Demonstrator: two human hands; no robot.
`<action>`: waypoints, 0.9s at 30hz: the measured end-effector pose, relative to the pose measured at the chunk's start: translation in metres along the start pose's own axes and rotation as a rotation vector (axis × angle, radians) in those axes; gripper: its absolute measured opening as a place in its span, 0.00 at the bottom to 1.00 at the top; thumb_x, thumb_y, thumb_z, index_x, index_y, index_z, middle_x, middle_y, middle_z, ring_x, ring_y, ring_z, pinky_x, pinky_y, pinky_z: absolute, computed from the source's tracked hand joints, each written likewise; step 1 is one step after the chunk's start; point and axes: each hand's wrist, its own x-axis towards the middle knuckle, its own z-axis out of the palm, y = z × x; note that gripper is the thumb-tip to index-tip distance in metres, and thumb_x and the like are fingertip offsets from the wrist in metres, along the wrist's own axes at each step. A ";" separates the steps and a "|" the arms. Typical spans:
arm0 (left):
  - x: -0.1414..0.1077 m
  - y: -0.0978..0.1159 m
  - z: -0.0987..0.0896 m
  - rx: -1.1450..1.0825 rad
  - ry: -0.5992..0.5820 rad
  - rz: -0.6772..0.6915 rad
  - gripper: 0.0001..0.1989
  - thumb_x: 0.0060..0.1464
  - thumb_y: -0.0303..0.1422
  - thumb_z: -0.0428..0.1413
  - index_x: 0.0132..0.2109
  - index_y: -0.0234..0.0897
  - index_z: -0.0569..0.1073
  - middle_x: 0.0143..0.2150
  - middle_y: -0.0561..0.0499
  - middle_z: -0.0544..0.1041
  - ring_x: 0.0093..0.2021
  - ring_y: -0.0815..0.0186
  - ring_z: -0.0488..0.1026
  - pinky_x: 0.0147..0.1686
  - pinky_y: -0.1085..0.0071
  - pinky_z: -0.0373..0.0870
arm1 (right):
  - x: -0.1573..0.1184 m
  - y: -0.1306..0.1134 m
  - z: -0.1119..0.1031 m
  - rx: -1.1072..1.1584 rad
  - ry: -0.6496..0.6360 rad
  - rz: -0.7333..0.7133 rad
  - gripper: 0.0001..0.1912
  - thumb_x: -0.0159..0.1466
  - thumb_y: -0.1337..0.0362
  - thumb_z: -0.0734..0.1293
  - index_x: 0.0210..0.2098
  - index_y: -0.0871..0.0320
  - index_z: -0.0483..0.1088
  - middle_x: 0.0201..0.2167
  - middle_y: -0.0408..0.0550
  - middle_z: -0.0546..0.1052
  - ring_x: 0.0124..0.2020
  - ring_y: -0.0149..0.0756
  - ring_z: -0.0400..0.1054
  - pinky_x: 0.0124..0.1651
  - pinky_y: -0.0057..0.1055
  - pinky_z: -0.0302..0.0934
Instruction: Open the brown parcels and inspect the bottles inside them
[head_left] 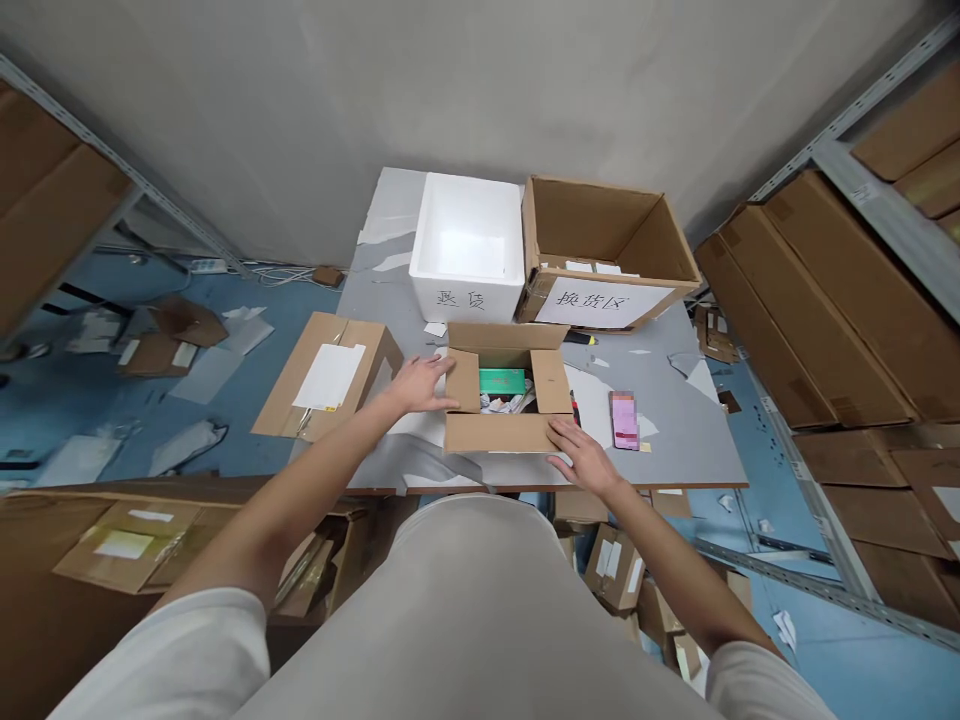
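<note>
A cardboard box (501, 433) stands on the table in front of me with its flaps folded outward. Inside it lie a green box (502, 381) and crumpled paper (507, 404). My left hand (421, 384) rests against the left flap, its fingers stretched out and apart. On the near right corner lies my right hand (582, 454), fingers extended over the front flap. Neither hand grips anything. Beside the box's right side, a small red and black item is partly hidden.
A white foam bin (466, 300) and a larger open carton (607, 303) stand at the back. A taped carton (322, 376) sits left, a phone (624, 420) right. A yellow-black cutter (580, 338) lies behind. Shelves (862, 190) with cartons flank the table (690, 440).
</note>
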 end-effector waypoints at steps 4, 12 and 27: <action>0.000 0.010 0.001 0.098 0.070 0.100 0.47 0.40 0.58 0.57 0.62 0.35 0.61 0.60 0.34 0.65 0.65 0.44 0.54 0.63 0.45 0.32 | 0.024 0.006 -0.013 0.117 -0.169 0.120 0.19 0.69 0.62 0.52 0.49 0.57 0.71 0.49 0.54 0.73 0.50 0.39 0.68 0.53 0.38 0.63; 0.032 0.038 0.014 -0.066 -0.058 0.654 0.17 0.46 0.33 0.52 0.44 0.49 0.77 0.49 0.50 0.77 0.58 0.58 0.65 0.60 0.62 0.50 | 0.091 0.007 -0.033 -0.233 -0.556 -0.151 0.23 0.61 0.74 0.60 0.53 0.52 0.69 0.59 0.52 0.66 0.50 0.45 0.65 0.48 0.40 0.58; -0.043 0.070 -0.001 0.169 0.207 -0.195 0.58 0.33 0.68 0.51 0.62 0.28 0.62 0.62 0.28 0.62 0.64 0.33 0.48 0.58 0.33 0.20 | 0.020 0.019 -0.031 -0.312 -0.176 0.423 0.44 0.58 0.37 0.57 0.64 0.60 0.54 0.67 0.60 0.51 0.64 0.68 0.43 0.58 0.63 0.45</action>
